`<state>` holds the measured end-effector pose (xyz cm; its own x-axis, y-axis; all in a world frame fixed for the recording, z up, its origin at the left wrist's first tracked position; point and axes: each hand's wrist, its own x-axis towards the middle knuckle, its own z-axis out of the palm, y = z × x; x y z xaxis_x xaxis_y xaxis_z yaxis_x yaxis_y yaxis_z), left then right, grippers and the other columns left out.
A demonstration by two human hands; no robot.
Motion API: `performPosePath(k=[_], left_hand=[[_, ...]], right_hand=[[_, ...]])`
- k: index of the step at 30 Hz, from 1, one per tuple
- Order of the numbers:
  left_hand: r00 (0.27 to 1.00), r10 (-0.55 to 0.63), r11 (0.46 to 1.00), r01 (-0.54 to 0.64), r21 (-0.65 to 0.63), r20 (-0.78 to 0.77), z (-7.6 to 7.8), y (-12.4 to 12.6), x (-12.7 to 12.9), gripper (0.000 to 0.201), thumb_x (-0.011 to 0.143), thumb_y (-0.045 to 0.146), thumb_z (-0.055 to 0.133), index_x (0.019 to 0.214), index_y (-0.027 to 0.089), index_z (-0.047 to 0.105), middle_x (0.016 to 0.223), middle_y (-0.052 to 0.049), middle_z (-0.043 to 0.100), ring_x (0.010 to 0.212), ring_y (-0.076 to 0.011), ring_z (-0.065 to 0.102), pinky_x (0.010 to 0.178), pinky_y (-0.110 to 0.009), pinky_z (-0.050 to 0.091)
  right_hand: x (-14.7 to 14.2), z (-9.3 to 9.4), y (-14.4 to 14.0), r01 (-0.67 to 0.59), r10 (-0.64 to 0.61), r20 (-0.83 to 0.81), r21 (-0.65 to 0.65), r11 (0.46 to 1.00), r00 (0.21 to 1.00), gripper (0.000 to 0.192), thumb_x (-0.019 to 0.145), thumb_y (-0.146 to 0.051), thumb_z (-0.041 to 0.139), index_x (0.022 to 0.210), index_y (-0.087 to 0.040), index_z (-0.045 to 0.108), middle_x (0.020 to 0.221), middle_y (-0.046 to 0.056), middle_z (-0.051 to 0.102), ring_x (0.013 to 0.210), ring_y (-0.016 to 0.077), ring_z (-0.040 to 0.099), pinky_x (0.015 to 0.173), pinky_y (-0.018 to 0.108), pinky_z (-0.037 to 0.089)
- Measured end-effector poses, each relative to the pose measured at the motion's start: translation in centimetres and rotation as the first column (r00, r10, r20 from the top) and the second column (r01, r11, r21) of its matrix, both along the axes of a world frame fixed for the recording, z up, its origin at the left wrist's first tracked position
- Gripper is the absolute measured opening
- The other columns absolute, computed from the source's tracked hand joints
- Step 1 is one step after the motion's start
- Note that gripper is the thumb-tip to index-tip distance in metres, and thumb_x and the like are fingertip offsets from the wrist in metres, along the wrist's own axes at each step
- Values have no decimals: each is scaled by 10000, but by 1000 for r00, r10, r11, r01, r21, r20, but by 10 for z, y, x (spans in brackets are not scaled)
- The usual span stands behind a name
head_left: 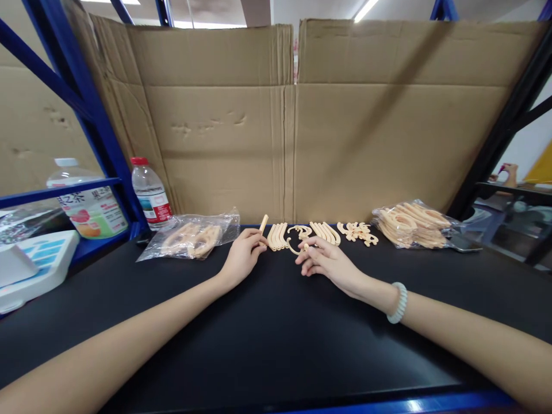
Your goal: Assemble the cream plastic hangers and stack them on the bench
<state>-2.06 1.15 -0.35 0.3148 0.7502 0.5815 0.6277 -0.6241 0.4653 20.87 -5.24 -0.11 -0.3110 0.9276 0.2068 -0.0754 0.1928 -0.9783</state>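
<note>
My left hand is closed around a pale wooden stick that points up past the fingers. My right hand pinches a small pale wooden piece between thumb and forefinger, its other fingers loosely curled. Just beyond the hands, curved wooden strips lie side by side, with a second row of strips further right. Between the two rows are thin curved hook-like pieces, partly hidden by my right hand. Small curly wooden pieces lie in a loose heap to the right.
A clear bag of wooden parts lies at left, another wrapped bundle at right beside a dark flat phone-like object. A red-capped bottle, a large jug and a white-blue device stand left. Cardboard walls the back.
</note>
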Motion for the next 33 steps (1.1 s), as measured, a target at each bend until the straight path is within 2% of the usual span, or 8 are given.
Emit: performPosePath(k=[3, 6, 9, 12, 19, 26, 29, 33], left_hand=[[966, -25, 992, 56, -113, 259, -1, -10, 8, 108, 778, 223, 586, 821, 189, 679, 1201, -90, 524, 1050, -234, 603, 914, -425, 515], [895, -58, 941, 197, -274, 443, -2, -27, 23, 156, 715, 280, 667, 828, 176, 695, 1325, -105, 478, 1024, -238, 635, 944, -434, 501], [857, -81, 879, 302, -370, 508, 0, -46, 36, 193, 653, 275, 734, 819, 176, 729, 1292, -120, 539, 1273, -293, 455, 969, -388, 484], [841, -90, 816, 369, -444, 534, 4, -56, 43, 212, 622, 254, 766, 819, 180, 748, 1278, -110, 570, 1261, -298, 468, 965, -383, 483], [784, -75, 781, 431, -452, 617, 3, -54, 41, 201, 661, 312, 760, 766, 146, 719, 967, -85, 708, 945, -227, 653, 902, -360, 493], [654, -26, 739, 521, -426, 756, 4, -56, 42, 436, 638, 198, 785, 920, 199, 453, 841, 2, 677, 779, -161, 672, 816, -368, 528], [659, -43, 736, 530, -422, 751, 4, -55, 42, 445, 630, 172, 775, 964, 187, 483, 825, 5, 664, 812, -159, 656, 853, -363, 504], [718, -79, 782, 474, -404, 691, 3, -54, 43, 237, 635, 192, 751, 788, 159, 574, 818, 1, 622, 821, -161, 620, 865, -345, 472]], right_hand=[[-1, -2, 1, 33, -33, -22, 9, 999, 999, 311, 816, -469, 612, 973, -211, 540, 859, 35, 664, 670, 120, 632, 670, 295, 501], [2, -3, 2, 79, -79, -34, 24, 997, 996, 315, 782, -446, 656, 972, -206, 581, 863, 36, 667, 691, 125, 629, 694, 307, 503], [4, -3, 3, 96, -95, -48, 13, 995, 994, 330, 733, -417, 705, 962, -193, 627, 852, 35, 672, 697, 126, 629, 715, 314, 504], [4, -3, 2, 103, -102, -55, 9, 995, 993, 344, 716, -403, 718, 972, -183, 652, 858, 40, 681, 701, 129, 639, 730, 320, 507], [5, -3, 2, 102, -106, -98, -47, 994, 990, 351, 698, -405, 736, 948, -162, 692, 845, 52, 695, 716, 141, 648, 747, 330, 517], [4, -4, 3, 163, -173, -133, -81, 983, 976, 286, 673, -350, 756, 828, -171, 596, 784, 33, 698, 663, 113, 617, 669, 274, 488], [6, -4, 4, 201, -224, -207, -128, 971, 952, 389, 604, -280, 802, 822, -207, 488, 771, 6, 705, 650, 110, 620, 685, 276, 492], [6, -3, 4, 130, -159, -202, -151, 980, 966, 358, 607, -251, 800, 872, -190, 567, 834, 20, 700, 727, 122, 644, 797, 310, 506]])
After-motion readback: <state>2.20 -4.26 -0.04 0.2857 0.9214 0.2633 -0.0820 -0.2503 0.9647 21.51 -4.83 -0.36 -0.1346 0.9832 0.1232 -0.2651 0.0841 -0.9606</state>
